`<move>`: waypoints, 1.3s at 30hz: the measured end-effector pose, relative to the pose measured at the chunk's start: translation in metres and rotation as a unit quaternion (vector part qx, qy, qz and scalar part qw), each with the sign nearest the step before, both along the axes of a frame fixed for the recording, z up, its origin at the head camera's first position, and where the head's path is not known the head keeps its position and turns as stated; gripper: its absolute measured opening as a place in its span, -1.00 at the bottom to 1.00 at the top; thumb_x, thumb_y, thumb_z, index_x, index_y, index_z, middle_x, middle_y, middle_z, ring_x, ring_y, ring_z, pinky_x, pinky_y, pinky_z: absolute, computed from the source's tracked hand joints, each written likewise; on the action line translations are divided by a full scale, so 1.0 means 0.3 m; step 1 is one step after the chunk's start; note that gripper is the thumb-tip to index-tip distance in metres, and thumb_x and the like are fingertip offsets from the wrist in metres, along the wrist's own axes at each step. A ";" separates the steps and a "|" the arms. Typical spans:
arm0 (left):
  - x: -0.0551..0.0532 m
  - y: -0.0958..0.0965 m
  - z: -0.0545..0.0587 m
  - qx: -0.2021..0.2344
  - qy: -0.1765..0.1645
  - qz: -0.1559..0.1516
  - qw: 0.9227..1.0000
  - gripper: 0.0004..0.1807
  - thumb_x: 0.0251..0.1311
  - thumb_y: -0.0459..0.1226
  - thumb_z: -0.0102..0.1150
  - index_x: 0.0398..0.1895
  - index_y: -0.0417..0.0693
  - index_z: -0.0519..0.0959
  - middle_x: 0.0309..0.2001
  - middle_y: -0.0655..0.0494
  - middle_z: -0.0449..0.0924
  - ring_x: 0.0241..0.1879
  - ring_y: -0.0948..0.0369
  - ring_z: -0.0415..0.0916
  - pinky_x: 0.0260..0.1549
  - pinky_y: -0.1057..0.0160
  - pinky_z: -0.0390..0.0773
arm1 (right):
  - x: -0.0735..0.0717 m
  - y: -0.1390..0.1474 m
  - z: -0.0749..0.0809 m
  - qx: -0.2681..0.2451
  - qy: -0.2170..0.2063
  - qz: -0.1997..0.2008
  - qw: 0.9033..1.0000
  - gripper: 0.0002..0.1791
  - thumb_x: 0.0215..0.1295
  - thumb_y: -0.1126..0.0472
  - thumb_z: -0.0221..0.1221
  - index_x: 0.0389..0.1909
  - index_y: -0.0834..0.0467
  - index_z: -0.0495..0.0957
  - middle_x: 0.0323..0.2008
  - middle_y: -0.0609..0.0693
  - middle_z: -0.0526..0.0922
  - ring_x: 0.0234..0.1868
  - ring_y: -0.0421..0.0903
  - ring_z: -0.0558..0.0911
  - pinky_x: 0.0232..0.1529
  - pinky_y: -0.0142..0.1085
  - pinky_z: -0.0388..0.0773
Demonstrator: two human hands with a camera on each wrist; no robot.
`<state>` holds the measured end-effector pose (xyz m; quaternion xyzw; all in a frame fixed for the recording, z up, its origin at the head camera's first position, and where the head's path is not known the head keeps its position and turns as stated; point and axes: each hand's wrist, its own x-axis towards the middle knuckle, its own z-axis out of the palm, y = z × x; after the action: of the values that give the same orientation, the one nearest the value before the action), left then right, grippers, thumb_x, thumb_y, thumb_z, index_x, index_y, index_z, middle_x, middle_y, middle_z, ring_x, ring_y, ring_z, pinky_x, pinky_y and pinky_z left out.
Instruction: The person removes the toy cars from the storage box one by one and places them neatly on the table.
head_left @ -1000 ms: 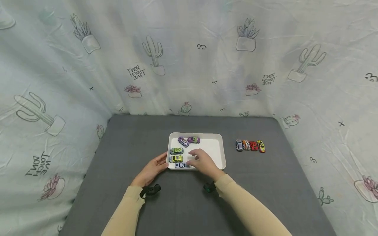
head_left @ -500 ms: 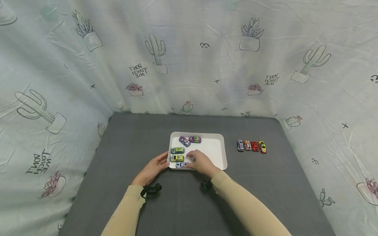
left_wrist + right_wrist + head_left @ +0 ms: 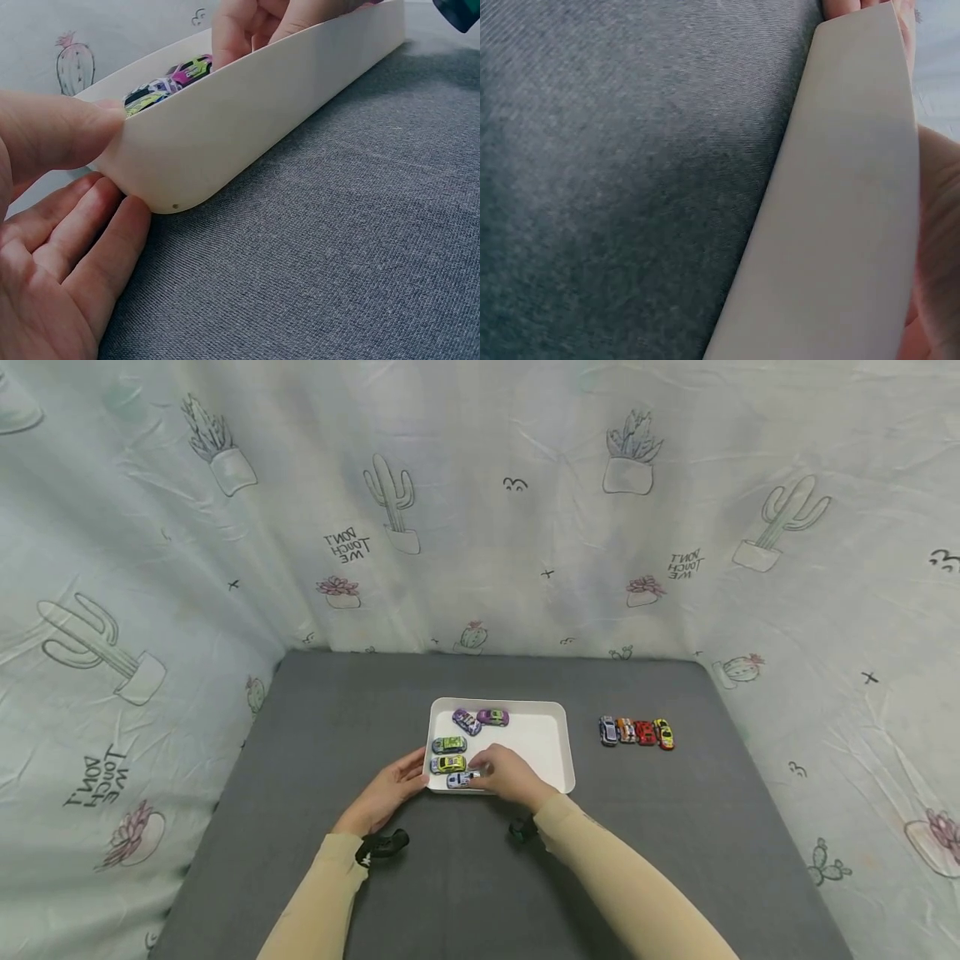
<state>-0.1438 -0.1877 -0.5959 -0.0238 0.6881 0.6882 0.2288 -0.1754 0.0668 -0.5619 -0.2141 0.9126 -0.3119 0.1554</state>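
A white tray lies on the grey table, with several small toy cars along its left side. My left hand holds the tray's near left corner, thumb on the rim and fingers low against the outer wall. My right hand reaches over the near rim and pinches the right end of a white and blue toy car. Just behind it sits a yellow toy car, then a green one. In the right wrist view the tray wall hides the right fingertips.
A white and purple toy car and a purple and green toy car sit at the tray's back left. Right of the tray stands a row of several toy cars, including a red one. A patterned curtain surrounds the table.
My right hand has come down and left onto the white and blue car, its fingers closing on the car's right end. The left hand stays at the tray corner.
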 end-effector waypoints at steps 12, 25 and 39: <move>0.003 0.000 -0.005 0.000 -0.002 0.004 1.000 -0.33 0.31 -0.31 0.18 0.46 0.14 0.22 0.35 0.01 0.32 0.33 0.10 0.26 0.25 0.04 0.31 | -0.007 -0.003 -0.008 0.001 0.008 0.013 1.000 -0.70 0.07 0.08 0.44 -0.16 0.06 0.72 -0.31 -0.10 0.54 -0.32 -0.23 0.48 -0.25 -0.33 0.48; 0.004 0.001 0.002 0.000 -0.002 0.006 1.000 -0.33 0.31 -0.33 0.18 0.46 0.11 0.23 0.35 0.00 0.32 0.34 0.10 0.25 0.24 0.05 0.32 | -0.005 0.066 0.029 0.003 0.007 -0.019 1.000 -0.76 0.15 0.12 0.38 -0.17 0.07 0.66 -0.27 -0.13 0.63 -0.26 -0.21 0.55 -0.16 -0.24 0.52; 0.007 0.000 0.002 -0.007 0.000 0.007 1.000 -0.33 0.32 -0.33 0.17 0.47 0.11 0.22 0.37 0.00 0.30 0.34 0.10 0.25 0.25 0.06 0.31 | 0.044 0.325 0.062 -0.133 0.105 -0.210 0.963 -0.74 0.20 0.11 0.34 -0.15 0.11 0.60 -0.27 -0.05 0.55 -0.26 -0.09 0.53 -0.23 -0.18 0.51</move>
<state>-0.1416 -0.1877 -0.5952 -0.0309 0.6929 0.6847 0.2238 -0.1622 0.1642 -0.5432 -0.0677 0.8984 -0.4319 -0.0408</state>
